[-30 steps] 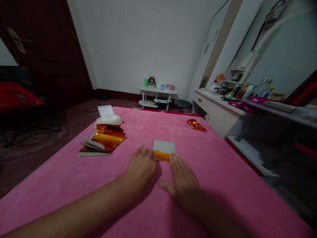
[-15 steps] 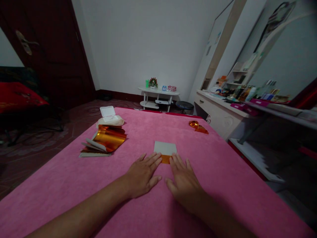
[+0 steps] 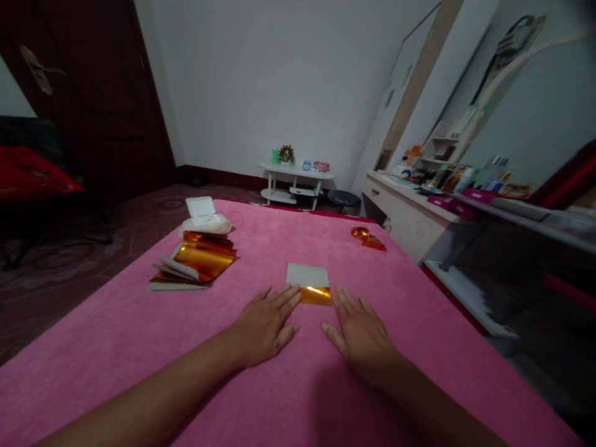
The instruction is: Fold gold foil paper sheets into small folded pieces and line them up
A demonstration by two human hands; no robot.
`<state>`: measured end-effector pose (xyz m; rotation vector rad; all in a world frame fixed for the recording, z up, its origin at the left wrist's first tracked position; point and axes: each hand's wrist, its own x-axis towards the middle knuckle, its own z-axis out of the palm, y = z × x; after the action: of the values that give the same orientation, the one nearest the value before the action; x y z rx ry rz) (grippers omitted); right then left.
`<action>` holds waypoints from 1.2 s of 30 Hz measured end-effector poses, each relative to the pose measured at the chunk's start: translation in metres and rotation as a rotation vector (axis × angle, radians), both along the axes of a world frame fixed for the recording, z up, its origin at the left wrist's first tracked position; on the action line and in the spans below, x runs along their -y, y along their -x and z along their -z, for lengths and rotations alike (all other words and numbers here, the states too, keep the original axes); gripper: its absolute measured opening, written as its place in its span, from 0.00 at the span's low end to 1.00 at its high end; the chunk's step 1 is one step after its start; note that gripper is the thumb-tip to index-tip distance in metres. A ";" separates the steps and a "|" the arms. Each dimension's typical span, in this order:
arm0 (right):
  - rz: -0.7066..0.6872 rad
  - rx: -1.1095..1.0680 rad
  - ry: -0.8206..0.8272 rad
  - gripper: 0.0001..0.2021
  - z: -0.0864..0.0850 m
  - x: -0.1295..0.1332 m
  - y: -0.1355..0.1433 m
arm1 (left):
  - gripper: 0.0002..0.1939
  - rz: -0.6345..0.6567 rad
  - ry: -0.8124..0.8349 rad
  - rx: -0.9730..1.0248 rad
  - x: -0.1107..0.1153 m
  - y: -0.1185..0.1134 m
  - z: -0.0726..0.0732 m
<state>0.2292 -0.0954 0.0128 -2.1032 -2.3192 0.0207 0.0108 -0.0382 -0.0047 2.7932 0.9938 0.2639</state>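
A small sheet of gold foil paper point(image 3: 308, 275) lies flat on the pink cloth, pale side up, its near edge folded over into a shiny gold strip. My left hand point(image 3: 266, 328) rests palm down with fingers stretched out, the fingertips on the left end of that strip. Just past the strip's right end, my right hand point(image 3: 364, 340) lies flat on the cloth, fingers extended. Neither hand grips anything. To the left sits a loose stack of gold foil sheets point(image 3: 207, 256), some curled over to show their pale backs.
Behind the stack is an open white plastic box point(image 3: 201, 208) on a pale wrapper. Folded shiny orange-gold foil pieces point(image 3: 369, 239) lie at the far right of the pink cloth point(image 3: 261, 403). A white dressing table point(image 3: 405, 205) stands beyond on the right.
My right hand has slid right along the folded strip and off its end, uncovering more gold. My left hand stays at the left end. The view has shifted slightly.
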 end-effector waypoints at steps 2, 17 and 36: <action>0.065 0.041 -0.030 0.35 -0.008 -0.002 0.009 | 0.29 -0.002 -0.002 0.007 0.000 0.000 0.001; 0.041 -0.103 -0.141 0.28 0.013 -0.013 -0.016 | 0.26 -0.049 -0.039 0.200 -0.005 0.002 0.012; 0.032 -1.410 -0.380 0.08 -0.001 -0.067 0.035 | 0.13 -0.247 0.771 1.296 -0.039 -0.021 -0.009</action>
<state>0.1942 -0.0288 0.0137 -1.1740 -1.2524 0.7166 0.0315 0.0012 0.0039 1.3075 0.7683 1.1856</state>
